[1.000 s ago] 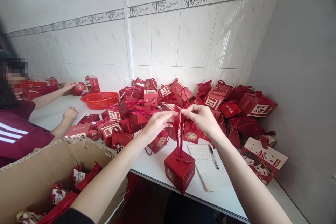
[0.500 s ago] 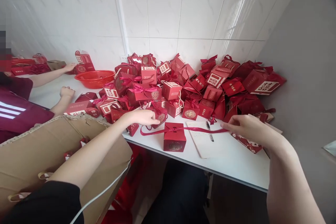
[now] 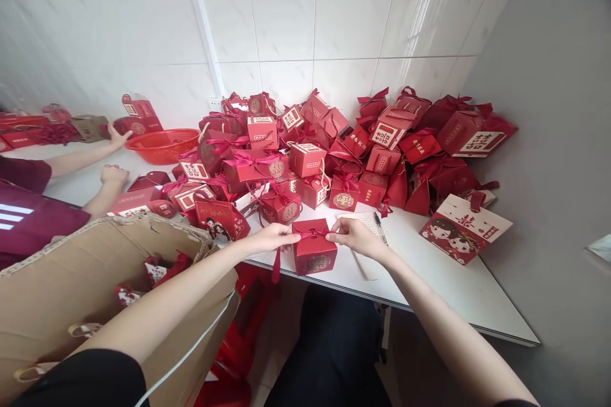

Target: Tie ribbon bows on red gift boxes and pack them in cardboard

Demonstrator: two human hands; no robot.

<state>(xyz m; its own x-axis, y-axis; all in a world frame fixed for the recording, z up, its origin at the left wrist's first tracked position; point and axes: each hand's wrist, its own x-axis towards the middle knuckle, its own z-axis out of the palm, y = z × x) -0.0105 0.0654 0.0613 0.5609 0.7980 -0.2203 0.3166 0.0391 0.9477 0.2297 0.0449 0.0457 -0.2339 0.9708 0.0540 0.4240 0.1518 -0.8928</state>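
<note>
A small red gift box (image 3: pixel 315 257) with a dark round emblem on its front stands upright near the table's front edge. Across its top runs a dark red ribbon (image 3: pixel 312 234), with one end hanging down past the table edge on the left. My left hand (image 3: pixel 277 238) pinches the ribbon at the box's left top edge. On the other side my right hand (image 3: pixel 356 235) has its fingers closed on the ribbon close to the right top edge. Partly behind my right hand lie a notepad (image 3: pixel 367 222) and a black pen (image 3: pixel 379 226).
Many red gift boxes (image 3: pixel 305 159) are heaped along the wall. A couple-print box (image 3: pixel 465 229) rests at the right. An open cardboard carton (image 3: pixel 157 235) stands at the left, with a red basin (image 3: pixel 162 146) beyond. A co-worker's hand (image 3: pixel 117 138) touches a red box farther left.
Both my hands have come inward from the stretched-out ribbon to the box top. The ribbon's left end now hangs down. A co-worker's far hand has opened out beside its red box.
</note>
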